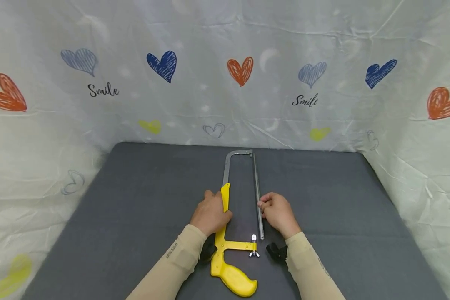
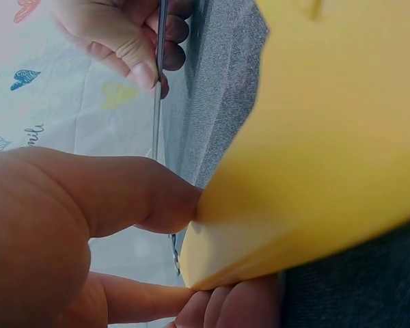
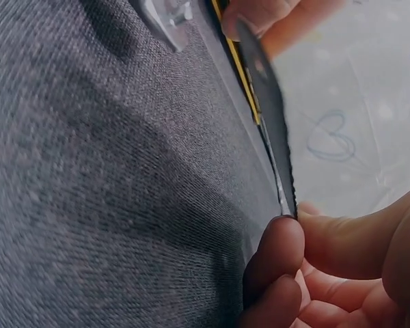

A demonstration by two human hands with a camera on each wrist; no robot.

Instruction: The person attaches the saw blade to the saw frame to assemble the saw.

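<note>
A hacksaw with a yellow handle (image 1: 237,281) and a grey metal bow (image 1: 227,168) lies on the table, its bow pointing away from me. My left hand (image 1: 209,214) grips the yellow part of the frame, thumb and fingers around it. The thin saw blade (image 1: 256,177) meets the bow's far tip. Its near end stands apart from the wing nut (image 1: 254,253) and post on the yellow crossbar (image 1: 240,246). With thumb and fingers my right hand (image 1: 279,213) pinches the blade around its lower half. The blade's toothed edge (image 3: 292,181) and end hole show in the right wrist view.
Dark grey cloth covers the table (image 1: 153,187). A pale curtain (image 1: 202,33) printed with hearts and the word Smile hangs behind it and along both sides. Black wrist mounts (image 1: 277,252) sit under both beige sleeves (image 1: 311,266).
</note>
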